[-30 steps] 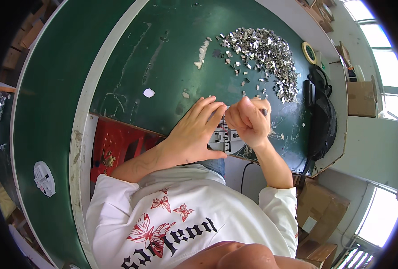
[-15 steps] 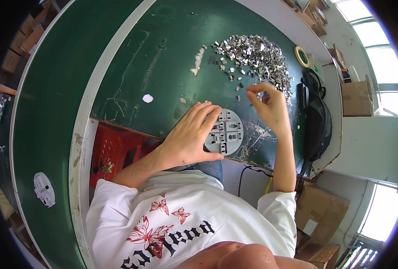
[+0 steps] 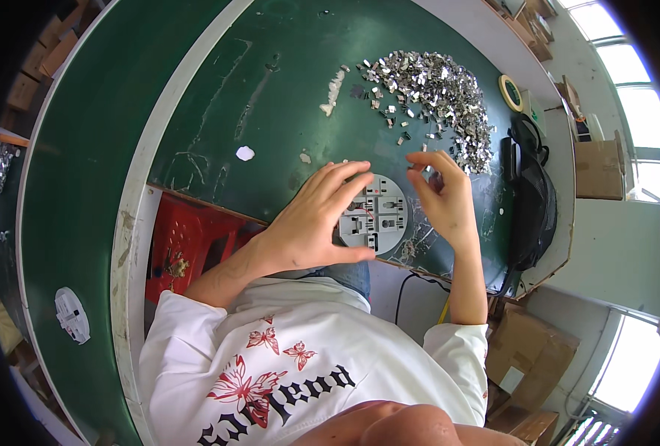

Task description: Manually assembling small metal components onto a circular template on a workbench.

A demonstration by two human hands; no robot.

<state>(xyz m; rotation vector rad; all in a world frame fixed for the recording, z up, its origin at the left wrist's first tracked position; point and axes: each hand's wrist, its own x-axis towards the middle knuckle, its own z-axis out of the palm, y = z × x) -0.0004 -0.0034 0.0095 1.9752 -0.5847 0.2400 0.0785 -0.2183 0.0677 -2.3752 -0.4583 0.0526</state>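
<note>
A round grey plastic base (image 3: 394, 215) with raised slots and several small metal parts in it lies near the table's front edge. My left hand (image 3: 311, 219) spans its left side, fingers at the far rim and thumb at the near rim, holding it. The palm hides the base's left part. To the right of the base and just above the table, my right hand (image 3: 445, 201) pinches a small metal clip (image 3: 411, 167) between thumb and forefinger; the fingertips mostly cover it. Beyond is a heap of small shiny metal clips (image 3: 449, 93), with several strays at its near left.
A tape roll (image 3: 509, 93) and a black bag (image 3: 534, 201) lie along the right edge. A whitish strip (image 3: 333, 92) and a white scrap (image 3: 245, 153) are on the green table (image 3: 285, 97). Another round plastic piece (image 3: 72, 315) lies on the left table, past a pale divider (image 3: 140, 186).
My right hand has come slightly left and down towards the base, its thumb and forefinger tips now beside the rim. My left hand stays around the base. The view has shifted a little.
</note>
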